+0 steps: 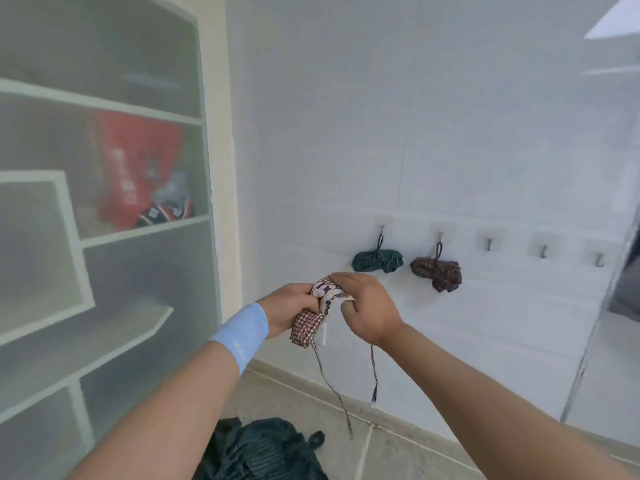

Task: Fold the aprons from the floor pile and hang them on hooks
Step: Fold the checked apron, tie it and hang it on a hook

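checked red-and-white cloth is sitting bunched between both hands: this apron (306, 327) is being held before the white wall (450, 133), below and left of the row of hooks. the left hand (291, 306), above a pale blue wristband (242, 332), is curling round the bundle's left side, its fingertips hidden behind the cloth. the right hand (369, 306) is gripping the upper end, fingers bent over the top, thumb pressing in from beneath. the bundle's long axis is running steeply, its upper end tipping toward the right hand, and thin ties (374, 372) are dangling below. a dark green bundle (377, 260) and a brown bundle (437, 273) are hanging on the first two hooks. the third hook (489, 243) is standing bare, up and right of the apron, so the right hand is lying nearer to it. the dark floor pile (263, 448) is lying below the arms.
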Motion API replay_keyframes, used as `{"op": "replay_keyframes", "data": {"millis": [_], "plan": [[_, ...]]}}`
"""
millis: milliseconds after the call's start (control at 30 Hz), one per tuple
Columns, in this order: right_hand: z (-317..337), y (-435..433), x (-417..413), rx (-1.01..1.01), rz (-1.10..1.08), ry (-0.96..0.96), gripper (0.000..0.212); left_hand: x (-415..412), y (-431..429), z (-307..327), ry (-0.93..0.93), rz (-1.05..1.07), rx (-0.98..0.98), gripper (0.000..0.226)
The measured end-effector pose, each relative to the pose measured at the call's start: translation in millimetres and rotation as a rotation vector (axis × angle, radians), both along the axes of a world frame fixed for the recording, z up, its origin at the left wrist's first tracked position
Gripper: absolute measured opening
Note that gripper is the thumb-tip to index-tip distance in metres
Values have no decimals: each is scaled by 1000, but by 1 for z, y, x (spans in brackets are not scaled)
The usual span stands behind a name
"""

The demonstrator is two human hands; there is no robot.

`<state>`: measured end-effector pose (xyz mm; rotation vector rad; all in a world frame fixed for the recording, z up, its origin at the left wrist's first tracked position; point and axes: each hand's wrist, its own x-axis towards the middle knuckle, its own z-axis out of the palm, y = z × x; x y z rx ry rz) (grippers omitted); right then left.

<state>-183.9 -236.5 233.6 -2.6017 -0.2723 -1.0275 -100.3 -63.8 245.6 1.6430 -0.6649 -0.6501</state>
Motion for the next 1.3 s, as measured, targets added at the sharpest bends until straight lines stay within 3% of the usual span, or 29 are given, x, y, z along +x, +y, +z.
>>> {"op": "replay_keyframes", "data": {"millis": [100, 233, 333, 433, 533, 600, 667, 833, 967, 1167, 1300], "plan": [[35, 11, -15, 34, -37, 60, 66, -14, 7, 46, -5, -41, -100, 36], [84, 24, -25, 214, -58, -24, 40, -26, 10, 92, -23, -103, -178, 37], [120, 24, -34, 386, -99, 39, 30, -34, 6, 124, -33, -123, -247, 37], [152, 20, -39, 653, 22, 69, 20, -45, -2, 158, -108, -68, -277, 30], [177, 12, -43, 986, 197, 124, 24, -48, -17, 185, -316, 55, -217, 33], [190, 2, -43, 1101, 234, 178, 28, -47, -32, 197, -411, 111, -165, 49], [203, -10, -43, 1151, 238, 204, 32, -48, -47, 207, -376, 117, -171, 50], [235, -47, -51, 1074, 212, 81, 25, -56, -89, 234, -420, 152, -211, 23], [251, -83, -51, 937, 126, -66, 22, -63, -121, 249, -449, 57, -143, 41], [249, -129, -71, 800, 229, 96, 37, -63, -150, 242, -198, -94, -358, 24], [248, -148, -76, 693, 180, 138, 27, -58, -166, 223, -270, -64, -291, 19]]}}
